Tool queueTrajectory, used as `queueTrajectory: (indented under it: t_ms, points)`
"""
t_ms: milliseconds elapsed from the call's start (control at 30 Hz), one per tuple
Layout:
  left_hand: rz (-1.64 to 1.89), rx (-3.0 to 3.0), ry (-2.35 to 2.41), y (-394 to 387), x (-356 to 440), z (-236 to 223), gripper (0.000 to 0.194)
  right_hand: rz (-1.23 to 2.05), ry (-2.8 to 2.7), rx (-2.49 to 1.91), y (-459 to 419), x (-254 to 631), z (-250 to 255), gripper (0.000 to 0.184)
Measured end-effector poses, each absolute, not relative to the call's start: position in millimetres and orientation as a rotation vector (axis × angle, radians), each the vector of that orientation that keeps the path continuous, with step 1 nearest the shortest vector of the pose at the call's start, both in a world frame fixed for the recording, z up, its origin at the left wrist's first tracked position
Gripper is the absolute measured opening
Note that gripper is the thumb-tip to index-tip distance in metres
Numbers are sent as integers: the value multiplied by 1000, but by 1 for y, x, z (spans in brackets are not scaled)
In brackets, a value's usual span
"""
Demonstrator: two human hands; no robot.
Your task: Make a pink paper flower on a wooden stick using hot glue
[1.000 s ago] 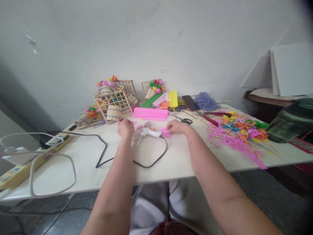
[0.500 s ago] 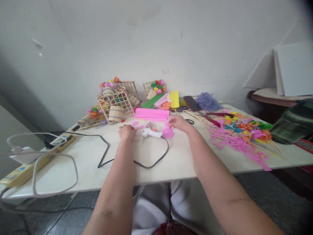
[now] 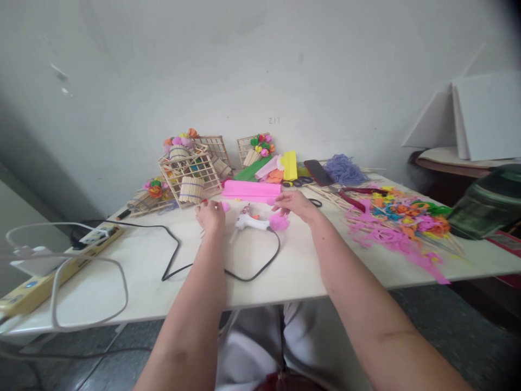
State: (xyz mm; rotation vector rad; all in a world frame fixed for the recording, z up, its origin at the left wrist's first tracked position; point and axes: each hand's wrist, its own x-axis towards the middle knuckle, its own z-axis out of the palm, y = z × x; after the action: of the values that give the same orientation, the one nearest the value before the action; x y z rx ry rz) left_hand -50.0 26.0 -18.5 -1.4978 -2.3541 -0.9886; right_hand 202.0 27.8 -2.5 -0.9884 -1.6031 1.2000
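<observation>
Flanking a white glue gun (image 3: 253, 222) on a white table (image 3: 293, 266), a person's two bare hands bend down at the wrists, neither touching it. The left hand (image 3: 210, 216) has curled fingers near a pink disc (image 3: 225, 207); its fingertips are hidden, so whether they grip anything cannot be told. The right hand (image 3: 295, 203) has a pink scrap (image 3: 271, 201) at its fingertips, too small to tell whether it is pinched or merely beside them. Just below that hand, pink petals (image 3: 279, 221) lie in a small heap at the cord end of the gun.

The petals look like thin paper: probably very light, soft, and easily creased or torn, best lifted by one edge in a gentle pinch. The gun is likely hard and fairly light; its tip could be hot, so its handle, on the cord side, seems the safe hold.

Behind, to the left, a stick basket (image 3: 167, 182) stands tilted, a banded pot (image 3: 191, 190) at its front. Above, an upper pot (image 3: 178, 153) carries paper flowers (image 3: 182, 141). Farther right, a leaning pot (image 3: 251, 157) has a bright bouquet (image 3: 262, 144) at its mouth. At far right stands a green jar (image 3: 480, 209); its contents cannot be made out.
</observation>
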Motion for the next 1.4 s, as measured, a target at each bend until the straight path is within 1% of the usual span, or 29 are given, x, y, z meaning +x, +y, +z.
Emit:
queueTrajectory:
  t_ms: [100, 167, 267, 367, 433, 600, 733, 833, 967, 1067, 1133, 1200, 1333, 1400]
  points:
    - [-1025, -1619, -2259, 23, -40, -10, 37, 1171, -1598, -981, 25, 198, -1, 22]
    - [-1139, -1692, -2229, 22, -34, -4, 40, 1125, -1602, -981, 22, 194, 1, 17]
    - [-1449, -1912, -2197, 18, -21, 1, 44, 1005, -1615, -999, 20, 187, 3, 10]
    - [-1830, -2296, -2051, 11, -5, 3, 50, 897, -1635, -1002, 20, 180, 3, 8]
    - [-1968, -2514, -1972, 6, 5, 4, 49, 858, -1655, -976, 21, 177, 1, 9]
    - [-2216, -2832, -1940, -1, 16, 2, 45, 785, -1665, -890, 24, 172, -3, 10]
    - [-2530, -2804, -1940, 1, 17, -1, 43, 702, -1706, -898, 23, 171, -2, 12]
    - [-2694, -2725, -1944, 1, 19, -2, 37, 737, -1690, -884, 20, 171, 0, 15]
    - [-2725, -2744, -1930, 1, 20, -3, 31, 809, -1634, -857, 20, 171, 0, 25]
    - [-2627, -2812, -1969, 1, 22, -5, 29, 783, -1621, -876, 23, 170, -2, 19]
    - [-2541, -2856, -1995, 0, 25, -6, 29, 758, -1653, -881, 23, 170, -1, 12]
    - [-2454, -2903, -2017, -1, 27, -6, 31, 728, -1706, -873, 22, 170, 0, 10]
    - [-2389, -2841, -2011, -1, 19, 1, 33, 699, -1722, -852, 19, 172, 2, 15]
    - [-2502, -2601, -1931, 1, 5, 5, 34, 707, -1673, -884, 18, 173, 3, 17]
